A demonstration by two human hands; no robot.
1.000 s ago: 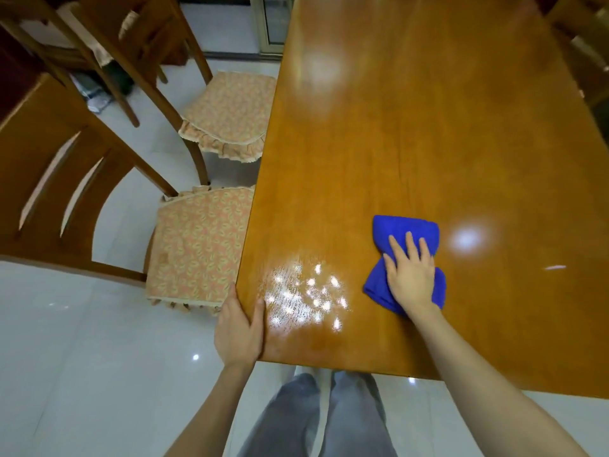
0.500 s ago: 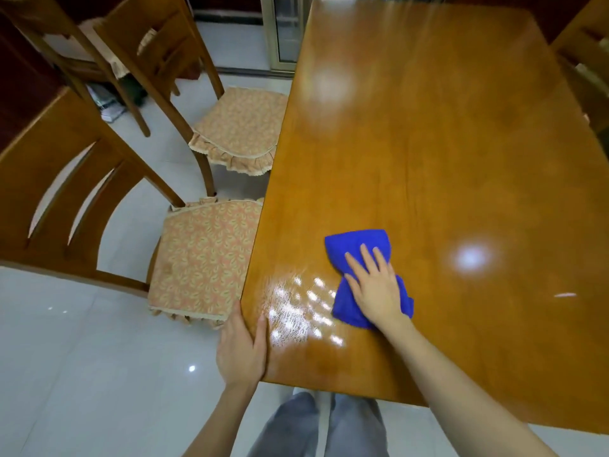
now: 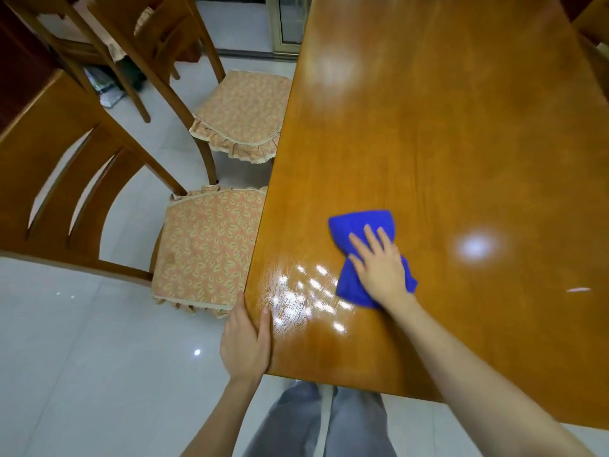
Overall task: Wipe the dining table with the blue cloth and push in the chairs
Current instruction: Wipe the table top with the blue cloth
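Observation:
The blue cloth [image 3: 360, 223] lies bunched on the glossy wooden dining table [image 3: 428, 127], near its front left corner. My right hand [image 3: 379, 267] presses flat on the cloth with fingers straight. Just left of the cloth is a wet, glistening patch [image 3: 303, 300]. My left hand [image 3: 245, 341] grips the table's left edge at the corner, thumb on top. Two wooden chairs stand at the table's left side, pulled out: the near chair [image 3: 207, 249] and the far chair [image 3: 240, 117], both with patterned cushions.
The near chair's backrest [image 3: 66, 179] fills the left of the view. Another chair [image 3: 82, 37] stands behind at the top left. A chair back [image 3: 593, 31] shows at the table's right edge. White tiled floor [image 3: 82, 374] lies to my left.
My right hand has slid the blue cloth leftward across the table, up to the wet patch. My left hand has kept its hold on the table's corner.

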